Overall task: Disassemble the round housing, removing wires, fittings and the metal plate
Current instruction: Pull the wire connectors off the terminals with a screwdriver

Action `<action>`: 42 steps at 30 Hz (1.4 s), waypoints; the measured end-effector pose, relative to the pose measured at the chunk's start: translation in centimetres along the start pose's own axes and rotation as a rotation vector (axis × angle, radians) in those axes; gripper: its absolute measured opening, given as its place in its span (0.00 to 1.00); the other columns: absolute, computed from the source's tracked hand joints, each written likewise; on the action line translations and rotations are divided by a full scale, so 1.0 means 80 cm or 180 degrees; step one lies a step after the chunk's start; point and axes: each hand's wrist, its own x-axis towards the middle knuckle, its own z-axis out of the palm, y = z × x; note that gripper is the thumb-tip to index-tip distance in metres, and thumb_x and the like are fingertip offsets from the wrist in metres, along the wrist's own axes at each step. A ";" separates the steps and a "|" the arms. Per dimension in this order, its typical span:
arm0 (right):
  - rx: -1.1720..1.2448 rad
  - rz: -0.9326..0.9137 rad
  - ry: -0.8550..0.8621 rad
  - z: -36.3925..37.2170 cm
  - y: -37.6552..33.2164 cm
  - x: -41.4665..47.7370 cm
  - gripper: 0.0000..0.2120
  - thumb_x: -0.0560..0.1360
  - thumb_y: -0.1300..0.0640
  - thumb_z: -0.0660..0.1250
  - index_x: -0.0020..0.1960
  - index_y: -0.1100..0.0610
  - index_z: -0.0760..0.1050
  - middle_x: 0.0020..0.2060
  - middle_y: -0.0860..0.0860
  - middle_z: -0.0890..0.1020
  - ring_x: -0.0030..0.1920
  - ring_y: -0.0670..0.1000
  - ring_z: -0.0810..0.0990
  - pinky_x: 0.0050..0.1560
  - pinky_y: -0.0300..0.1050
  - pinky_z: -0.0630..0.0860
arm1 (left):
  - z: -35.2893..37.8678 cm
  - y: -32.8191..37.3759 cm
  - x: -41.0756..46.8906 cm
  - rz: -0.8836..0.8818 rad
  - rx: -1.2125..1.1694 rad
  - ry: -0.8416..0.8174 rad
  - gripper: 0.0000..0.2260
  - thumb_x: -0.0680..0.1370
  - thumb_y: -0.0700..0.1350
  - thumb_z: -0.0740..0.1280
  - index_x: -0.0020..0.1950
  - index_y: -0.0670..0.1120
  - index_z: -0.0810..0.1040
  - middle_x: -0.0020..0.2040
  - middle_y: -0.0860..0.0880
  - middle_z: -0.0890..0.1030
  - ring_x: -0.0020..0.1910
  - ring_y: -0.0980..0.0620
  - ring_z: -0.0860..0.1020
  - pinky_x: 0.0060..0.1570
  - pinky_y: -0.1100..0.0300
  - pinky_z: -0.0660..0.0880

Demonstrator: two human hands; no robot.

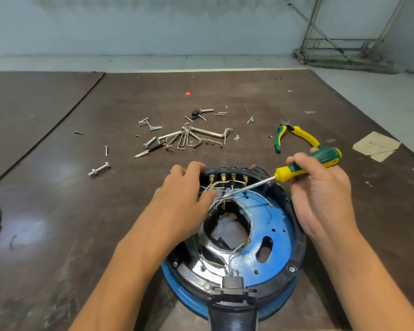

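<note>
Right hand (320,189) clamped round the screwdriver (305,166) handle. The shaft slants down-left from those fingers, tip among the wires (216,186) just beside my left thumb. Left hand (182,194), the nearer one, curls over the far rim of the round housing (299,244). Prying a wire loose here, I judge.

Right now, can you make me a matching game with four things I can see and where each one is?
Things
1. green-and-yellow-handled screwdriver
2. green-and-yellow-handled pliers
3. bent silver metal hex keys
4. torn tan cardboard scrap

Places
A. heaped in the middle of the dark brown table
B. gripped by the right hand
C. near the table's right edge
D. lying flat just beyond the right hand

Pairs: 1-B, 2-D, 3-A, 4-C
</note>
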 end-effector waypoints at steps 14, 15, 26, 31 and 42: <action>0.0465 -0.0717 -0.0397 -0.007 -0.021 0.004 0.16 0.82 0.67 0.64 0.68 0.58 0.65 0.45 0.54 0.84 0.45 0.51 0.83 0.51 0.43 0.80 | -0.003 0.026 0.025 0.0828 -0.0203 0.0228 0.09 0.82 0.55 0.63 0.53 0.55 0.81 0.58 0.57 0.74 0.58 0.54 0.75 0.62 0.46 0.72; 0.0461 -0.0726 -0.0426 -0.008 -0.022 0.005 0.16 0.83 0.66 0.63 0.68 0.57 0.65 0.45 0.55 0.84 0.45 0.51 0.83 0.51 0.43 0.80 | 0.000 0.027 0.028 0.0893 -0.0169 0.0254 0.08 0.82 0.54 0.64 0.51 0.54 0.82 0.57 0.57 0.74 0.57 0.54 0.75 0.61 0.46 0.73; -0.0382 -0.0512 -0.1126 -0.007 -0.010 0.009 0.12 0.79 0.68 0.64 0.57 0.55 0.67 0.48 0.57 0.83 0.47 0.58 0.86 0.55 0.55 0.84 | 0.025 0.030 0.049 0.0942 -0.0318 0.0195 0.03 0.81 0.50 0.67 0.50 0.53 0.79 0.60 0.55 0.71 0.57 0.53 0.75 0.61 0.51 0.73; -0.0230 -0.0836 -0.1341 -0.005 -0.015 0.006 0.15 0.77 0.67 0.63 0.59 0.54 0.64 0.45 0.56 0.78 0.42 0.54 0.82 0.59 0.64 0.80 | 0.028 0.022 0.046 0.0972 -0.0250 0.0132 0.10 0.79 0.50 0.70 0.61 0.57 0.78 0.62 0.56 0.71 0.59 0.52 0.74 0.62 0.56 0.71; -0.0618 -0.1157 -0.1733 -0.014 -0.004 0.006 0.16 0.80 0.72 0.58 0.60 0.53 0.63 0.46 0.57 0.77 0.41 0.55 0.79 0.61 0.65 0.79 | 0.035 0.017 0.050 0.1128 0.0313 0.0186 0.10 0.82 0.51 0.63 0.63 0.59 0.76 0.66 0.55 0.71 0.65 0.52 0.69 0.65 0.58 0.58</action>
